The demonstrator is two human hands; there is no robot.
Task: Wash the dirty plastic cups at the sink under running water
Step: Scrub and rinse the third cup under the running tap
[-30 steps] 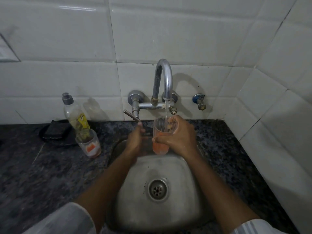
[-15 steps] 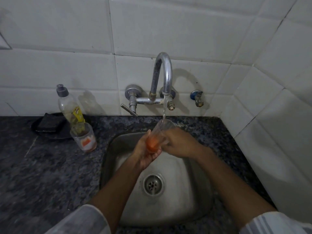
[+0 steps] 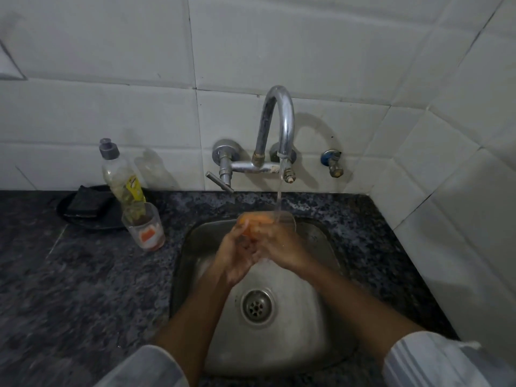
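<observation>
Both hands gripping a clear plastic cup under the tap stream, over the steel sink.
Left hand and right hand are wrapping it, grip pressed on; orange residue is smearing inside. Second cup is standing on the speckled granite surface.

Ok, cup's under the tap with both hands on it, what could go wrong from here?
1. The cup is wet and held sideways between the left hand and right hand; it could slip into the sink.
2. Water from the tap hitting its rim may splash onto the counter.
3. The second cup stands near the sink edge, within elbow range, and could get knocked.
</observation>
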